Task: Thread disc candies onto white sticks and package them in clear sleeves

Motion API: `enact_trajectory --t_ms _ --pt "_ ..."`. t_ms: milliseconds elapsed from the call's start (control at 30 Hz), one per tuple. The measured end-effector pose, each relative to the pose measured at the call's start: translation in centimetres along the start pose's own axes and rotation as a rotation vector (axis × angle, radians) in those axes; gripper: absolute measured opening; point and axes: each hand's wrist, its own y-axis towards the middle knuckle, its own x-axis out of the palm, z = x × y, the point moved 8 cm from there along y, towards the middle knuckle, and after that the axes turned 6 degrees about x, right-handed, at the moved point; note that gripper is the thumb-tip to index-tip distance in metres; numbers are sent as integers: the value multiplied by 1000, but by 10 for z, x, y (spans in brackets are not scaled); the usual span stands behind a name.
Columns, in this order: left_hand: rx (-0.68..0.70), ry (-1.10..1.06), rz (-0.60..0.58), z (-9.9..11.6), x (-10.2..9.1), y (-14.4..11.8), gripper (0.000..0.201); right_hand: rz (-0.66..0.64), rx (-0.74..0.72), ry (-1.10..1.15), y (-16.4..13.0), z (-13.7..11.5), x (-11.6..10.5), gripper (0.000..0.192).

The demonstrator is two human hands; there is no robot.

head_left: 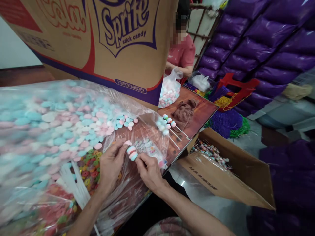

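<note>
My right hand [150, 170] is closed around the lower end of a marshmallow skewer [132, 153]; the stick itself is hidden in the fingers. Blue, white and pink marshmallows are stacked on it with a reddish piece between them. At its upper end, my left hand [110, 165] pinches a pink marshmallow [127, 143]. Left of my hands, loose pastel marshmallows [66, 131] spread across a see-through plastic bag. Colourful gummy rings [90, 170] lie below them, beside a bundle of white sticks [76, 183]. Several filled skewers [169, 122] rest near the table's right edge.
A tall carton [103, 65] stands at the back of the table [180, 95]. A brown cloth [185, 113] lies near the right edge. On the floor, an open box [236, 173] holds many skewers. Another person [180, 54] sits beyond, near purple wrapped bundles [261, 42].
</note>
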Motion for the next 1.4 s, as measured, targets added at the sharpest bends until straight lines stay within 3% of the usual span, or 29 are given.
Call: enact_trajectory --t_ms 100,233,400,533,600,733,800,900,967,1033,1233,1333,1400 --pt "-21 -32 15 2 -3 1 32 -23 -56 -20 -7 -7 -5 25" --pt "19 -57 -85 15 3 -1 33 6 -149 -106 -20 -13 -27 26" --pt "-41 -127 -173 22 8 -5 54 311 -238 -139 -19 -8 -96 21" --pt "-68 -107 -197 13 0 -3 54 558 -121 -239 13 18 -150 25" --pt "-43 -53 -205 11 -7 -2 50 589 -68 -331 35 33 -161 28" --pt "-13 29 -186 14 -30 -8 50 540 6 -543 67 57 -159 27" --pt "-60 48 -146 11 -48 -15 50 606 -9 -588 64 56 -162 26" --pt "-139 53 -24 3 -80 -26 47 782 -156 -607 37 32 -163 26" --pt "-158 54 58 2 -98 -33 43 769 -268 -556 18 13 -150 23" --pt "-151 81 117 4 -111 -39 37 602 -358 -441 5 -4 -123 22" --pt "-90 126 281 20 -137 -50 26 -88 -506 -269 -31 -50 16 18" --pt "-76 136 336 26 -148 -58 30 -295 -519 -361 -48 -66 77 18" --pt "-70 142 357 27 -154 -63 32 -366 -497 -502 -56 -73 105 13"
